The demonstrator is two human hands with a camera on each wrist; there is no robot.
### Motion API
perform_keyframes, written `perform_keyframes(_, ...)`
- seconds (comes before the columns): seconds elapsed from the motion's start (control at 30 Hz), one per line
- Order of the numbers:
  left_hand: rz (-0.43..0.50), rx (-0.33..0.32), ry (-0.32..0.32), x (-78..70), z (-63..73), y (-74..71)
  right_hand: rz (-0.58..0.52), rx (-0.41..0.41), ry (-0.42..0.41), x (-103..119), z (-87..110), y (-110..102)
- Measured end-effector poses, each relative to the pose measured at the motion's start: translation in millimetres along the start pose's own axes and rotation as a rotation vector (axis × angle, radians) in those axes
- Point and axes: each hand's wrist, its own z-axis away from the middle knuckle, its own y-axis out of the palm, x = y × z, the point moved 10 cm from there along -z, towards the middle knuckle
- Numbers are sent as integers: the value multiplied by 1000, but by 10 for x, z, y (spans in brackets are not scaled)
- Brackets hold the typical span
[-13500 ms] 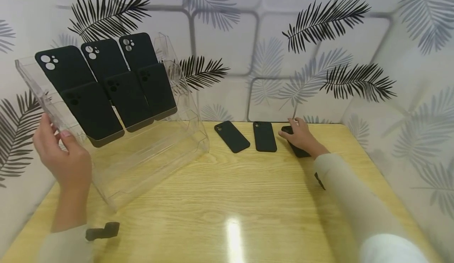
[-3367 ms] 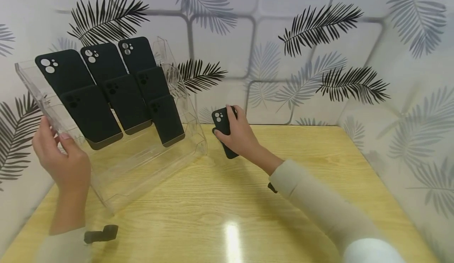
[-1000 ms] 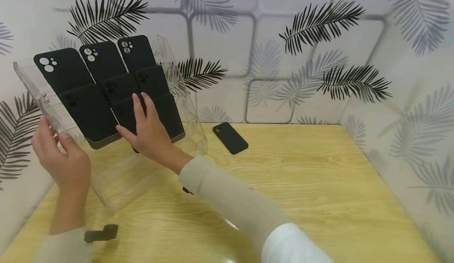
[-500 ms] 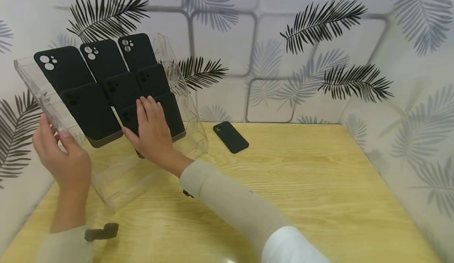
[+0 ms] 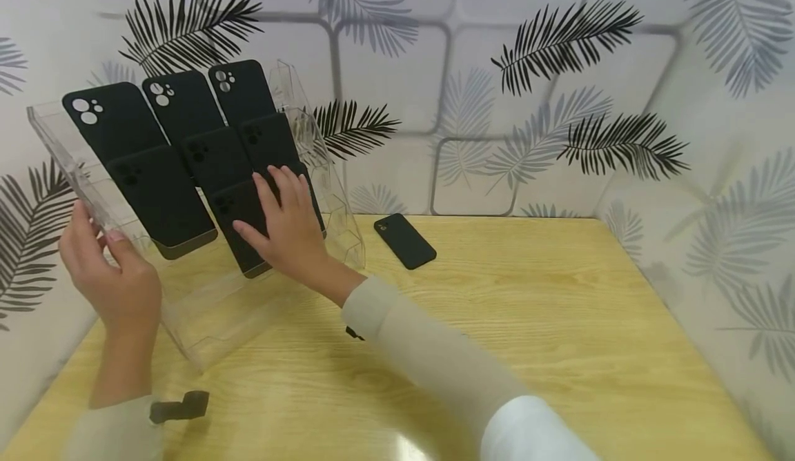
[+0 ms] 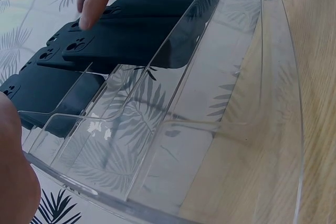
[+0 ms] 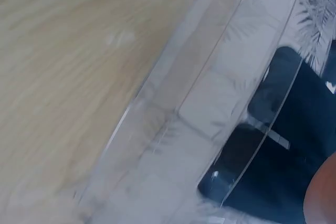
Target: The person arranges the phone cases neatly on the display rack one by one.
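Observation:
A clear acrylic tiered display stand (image 5: 338, 216) leans at the left, holding black phone cases in three tiers. My left hand (image 5: 114, 275) grips its left side panel. My right hand (image 5: 288, 230) lies over the front tier, fingers fairly straight and spread, with nothing pinched in it. Under and beside it are two cases: the middle phone case (image 5: 239, 223), seated in the tier's lip, and the right phone case (image 5: 319, 206), mostly hidden by the fingers. The left wrist view has right-hand fingers (image 6: 94, 3) above the front cases. Case bottoms (image 7: 239, 153) show behind the clear lip in the right wrist view.
One more black phone case (image 5: 405, 241) lies flat on the wooden table (image 5: 528, 323), right of the stand. A leaf-patterned wall (image 5: 484, 95) closes off the back and right side. The front tier's left place (image 5: 192, 288) shows bare acrylic.
Since half a second ago my right hand has shifted right, from the middle front case toward the right one, uncovering the middle case. Earlier it took cases from the table to this tier. My left hand stays put.

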Motion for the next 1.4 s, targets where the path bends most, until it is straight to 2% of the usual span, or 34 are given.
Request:
perform_keyframes(0.17, 27, -11, 2, -201, 24, -22, -84, -27, 56, -416, 35, -160)
perform_keyframes(0.27, 32, -15, 1, -265, 31, -31, -123, -20, 95, -656, 79, -207)
perform_keyframes(0.5, 24, -6, -4, -252, 34, -27, -150, 20, 144, -1081, 260, -170)
perform_keyframes(0.63, 24, -1, -12, -201, 31, -19, -162, 55, 188, -1402, 346, -93)
perform_keyframes(0.73, 17, -3, -14, -122, 24, -11, -176, 124, 238, -1678, 420, 5)
perform_keyframes(0.83, 8, -4, -8, -26, 12, -2, -146, 216, 271, -1911, 501, 112)
perform_keyframes(1.03, 6, -1, -3, 106, 7, 1, -104, 359, 277, -2193, 636, 271)
perform_keyframes(1.2, 3, 0, 1, 122, 13, 1, -115, 497, 268, -2337, 725, 417)
perform_keyframes(1.4, 14, -7, -1, 65, 2, -2, -111, 645, 284, -2484, 824, 588)
